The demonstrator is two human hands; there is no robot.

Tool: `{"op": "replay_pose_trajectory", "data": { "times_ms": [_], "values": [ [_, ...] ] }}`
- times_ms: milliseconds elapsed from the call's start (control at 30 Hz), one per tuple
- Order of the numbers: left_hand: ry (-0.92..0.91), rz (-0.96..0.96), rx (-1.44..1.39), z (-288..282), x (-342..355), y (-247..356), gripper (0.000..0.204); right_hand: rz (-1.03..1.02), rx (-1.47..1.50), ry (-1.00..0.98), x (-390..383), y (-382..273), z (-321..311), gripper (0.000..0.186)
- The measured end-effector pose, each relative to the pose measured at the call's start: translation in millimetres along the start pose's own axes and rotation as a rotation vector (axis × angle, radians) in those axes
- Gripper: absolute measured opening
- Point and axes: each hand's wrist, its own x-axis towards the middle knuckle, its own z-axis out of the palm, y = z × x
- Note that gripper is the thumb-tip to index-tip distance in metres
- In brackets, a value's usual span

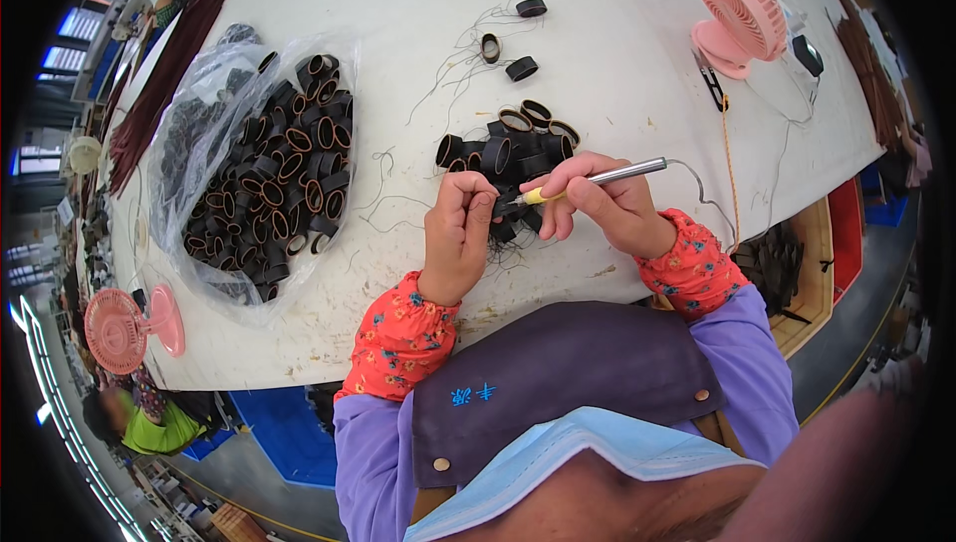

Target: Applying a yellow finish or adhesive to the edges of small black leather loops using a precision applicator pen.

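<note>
The left hand [460, 228] has a narrow grip, pinching what looks like a black loop [505, 207] at the near edge of the loose loop pile [518, 149], presumably to steady it; the right hand's [609, 206] grip closes around a corded pen-like tool [629, 172], slanted so its tip meets the loop; the clear bag [349, 59] sits left, probably for easy reach; the pale tabletop [588, 34] carries stray threads; pink fans [739, 12] stand far right and near left; blue bins [284, 433] rest on the workshop floor.

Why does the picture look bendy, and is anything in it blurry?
Head view: a fisheye lens bends the edges of the white table; the smooth brownish-pink shape at lower right looks blurry; the silver pen-shaped tool looks sharper.
</note>
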Motion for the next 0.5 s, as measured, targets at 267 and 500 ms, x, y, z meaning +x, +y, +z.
{"op": "replay_pose_trajectory", "data": {
  "times_ms": [267,500],
  "values": [
    [0.009,0.021,0.068,0.0,-0.5,-0.2,0.006,0.088,-0.035,0.007,0.2,-2.4,2.9,0.023],
    [0.003,0.025,0.079,1.1,0.2,2.1,0.006,0.085,-0.045,0.003,0.7,-3.1,2.5,0.024]
  ]
}}
